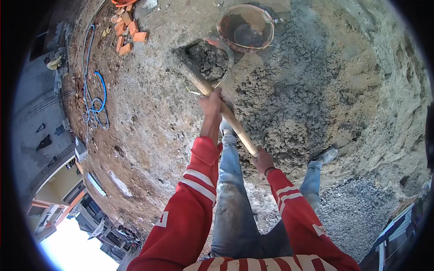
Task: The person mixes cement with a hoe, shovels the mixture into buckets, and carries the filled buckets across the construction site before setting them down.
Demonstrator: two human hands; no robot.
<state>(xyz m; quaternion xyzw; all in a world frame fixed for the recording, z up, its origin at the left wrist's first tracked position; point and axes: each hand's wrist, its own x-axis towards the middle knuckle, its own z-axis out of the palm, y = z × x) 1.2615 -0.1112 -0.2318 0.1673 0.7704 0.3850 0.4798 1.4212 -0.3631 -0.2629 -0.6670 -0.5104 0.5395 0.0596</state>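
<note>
Wooden handle [240,129] — long, pale, straight

Site: I am viewing an outdoor building site.
Bricks [140,36]: these are lying on bare earth [151,90].
Grey mix [298,92]: it is lying clumped.
Gravel [361,210]: it is covering one patch.

left grip [211,106] and right grip [263,161] clasp a wooden handle [237,127]; a bucket [248,16] stands near a filled container [231,56].
</note>
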